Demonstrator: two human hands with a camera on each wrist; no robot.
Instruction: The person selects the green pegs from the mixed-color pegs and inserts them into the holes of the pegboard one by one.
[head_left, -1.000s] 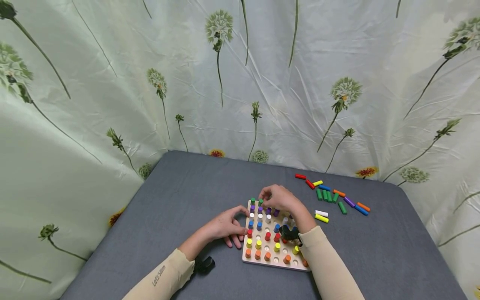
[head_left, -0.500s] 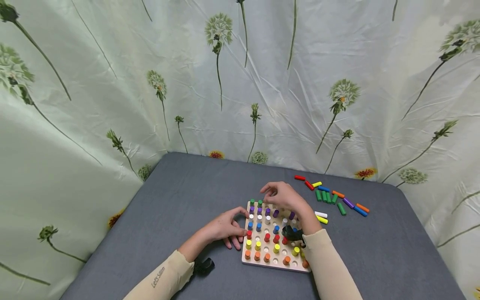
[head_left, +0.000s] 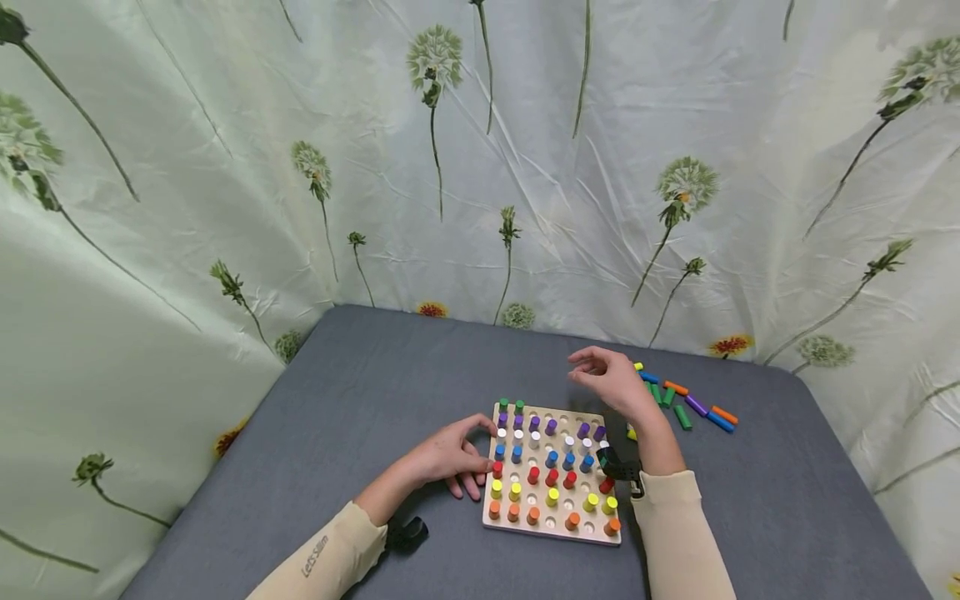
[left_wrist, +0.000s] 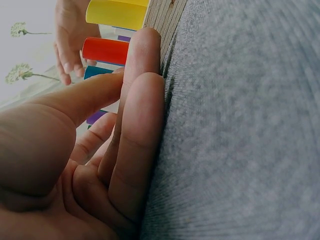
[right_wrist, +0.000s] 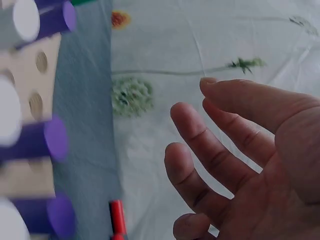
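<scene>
A wooden pegboard [head_left: 525,527] lies on the grey table with rows of coloured pegs standing in its holes. Two green pegs [head_left: 520,407] stand in its far left corner. My left hand [head_left: 448,450] rests against the board's left edge, thumb and fingertips touching it beside the red peg [left_wrist: 106,51] and blue peg [left_wrist: 96,72]. My right hand [head_left: 613,382] hovers beyond the board's far right corner, fingers loosely bent and nothing between them. In the right wrist view its thumb and fingers [right_wrist: 217,155] are apart.
Loose pegs lie scattered right of the board, among them a green peg [head_left: 682,417], a purple peg [head_left: 696,405] and an orange peg [head_left: 724,414]. A red peg [right_wrist: 117,216] shows near the table's far edge. A flowered curtain [head_left: 420,167] hangs behind the table.
My right hand has left the green peg in the board's far row and moved right and away, towards the loose pegs. My left hand stays at the board's edge.
</scene>
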